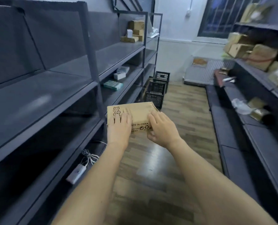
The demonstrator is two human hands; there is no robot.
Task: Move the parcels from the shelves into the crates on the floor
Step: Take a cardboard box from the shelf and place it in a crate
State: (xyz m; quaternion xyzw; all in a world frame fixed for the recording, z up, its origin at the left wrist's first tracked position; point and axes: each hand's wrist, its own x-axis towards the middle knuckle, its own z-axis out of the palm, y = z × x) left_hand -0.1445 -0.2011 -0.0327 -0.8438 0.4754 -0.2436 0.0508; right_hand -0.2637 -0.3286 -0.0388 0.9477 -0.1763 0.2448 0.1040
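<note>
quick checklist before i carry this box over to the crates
1. Both hands on the cardboard box: left hand and right hand grip its near edge. Ok.
2. Box level: roughly flat, slightly tilted. Ok.
3. Support under the box: thumbs and underside hidden. Cannot tell.
4. Floor path to the black crates: bare wood, nothing in the way. Ok.
5. Room in the crates: insides not visible from here. Cannot tell.
6. White cable on the low left shelf: lies on the shelf, not across the aisle. Ok.

1 head-worn view looks forward and down an aisle, close over the hands (135,129); edges perhaps blurred.
</note>
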